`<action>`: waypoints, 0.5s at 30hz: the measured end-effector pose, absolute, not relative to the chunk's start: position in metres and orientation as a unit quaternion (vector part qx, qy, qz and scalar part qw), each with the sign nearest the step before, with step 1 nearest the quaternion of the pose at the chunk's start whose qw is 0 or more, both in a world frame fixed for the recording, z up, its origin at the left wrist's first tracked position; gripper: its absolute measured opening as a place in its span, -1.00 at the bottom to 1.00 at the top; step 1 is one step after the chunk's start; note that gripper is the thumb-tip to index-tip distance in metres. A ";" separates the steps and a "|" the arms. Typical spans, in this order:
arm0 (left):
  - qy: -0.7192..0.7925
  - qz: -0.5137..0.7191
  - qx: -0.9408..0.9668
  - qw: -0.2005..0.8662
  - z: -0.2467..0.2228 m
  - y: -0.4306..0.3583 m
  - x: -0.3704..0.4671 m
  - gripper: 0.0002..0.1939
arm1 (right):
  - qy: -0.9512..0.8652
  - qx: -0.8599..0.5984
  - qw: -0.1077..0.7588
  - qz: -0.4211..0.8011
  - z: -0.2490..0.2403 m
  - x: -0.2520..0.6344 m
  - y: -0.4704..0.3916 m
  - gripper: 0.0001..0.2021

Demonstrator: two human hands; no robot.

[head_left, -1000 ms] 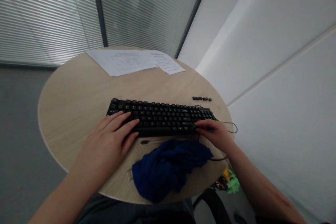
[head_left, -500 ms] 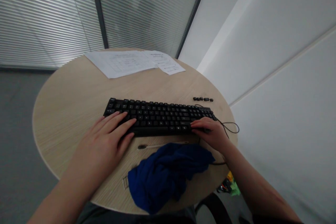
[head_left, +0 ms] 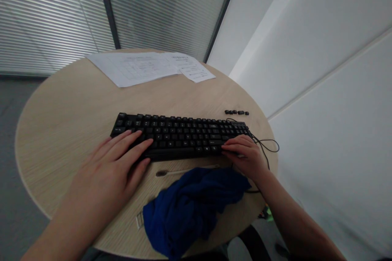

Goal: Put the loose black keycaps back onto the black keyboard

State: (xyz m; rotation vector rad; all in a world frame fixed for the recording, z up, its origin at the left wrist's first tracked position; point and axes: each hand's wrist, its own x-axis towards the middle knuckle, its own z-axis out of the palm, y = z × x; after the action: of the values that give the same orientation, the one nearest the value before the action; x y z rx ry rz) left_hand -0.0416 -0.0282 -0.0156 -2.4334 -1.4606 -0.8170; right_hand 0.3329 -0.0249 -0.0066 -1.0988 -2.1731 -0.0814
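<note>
A black keyboard [head_left: 183, 140] lies on the round wooden table, keys up. My left hand [head_left: 112, 163] rests over its left end with the fingers stretched across the keys and the thumb along the front edge. At the right end, my right hand [head_left: 245, 155] grips the near edge, fingers together on top and thumb lower at the front. Just in front of the keyboard lies a thin brush [head_left: 165, 173] with dark bristles and a pale handle, partly covered by a crumpled blue cloth [head_left: 190, 208]. Several loose black keycaps [head_left: 235, 112] sit in a row beyond the keyboard's right end.
Printed paper sheets [head_left: 143, 67] lie at the table's [head_left: 61, 110] far side. A black cable [head_left: 269, 145] loops near the right edge. Beside the cloth is a small wire-like piece [head_left: 139, 220]. A white wall [head_left: 330, 69] stands close on the right.
The view has shifted slightly, so the keyboard's left end and the cloth appear further left and nearer. Both hands keep about the same places on the keyboard.
</note>
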 end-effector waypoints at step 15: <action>-0.485 -0.295 -0.820 0.067 -0.024 -0.025 -0.049 -0.47 | -0.836 -0.440 0.328 -0.003 -0.016 0.334 -0.021 -0.85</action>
State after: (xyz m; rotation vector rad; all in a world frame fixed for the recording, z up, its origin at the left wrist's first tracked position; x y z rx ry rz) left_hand -0.0487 -0.0250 -0.0237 -2.4726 -1.4625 -0.8900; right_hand 0.3339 -0.0214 -0.0158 -1.1531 -2.1875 -0.0087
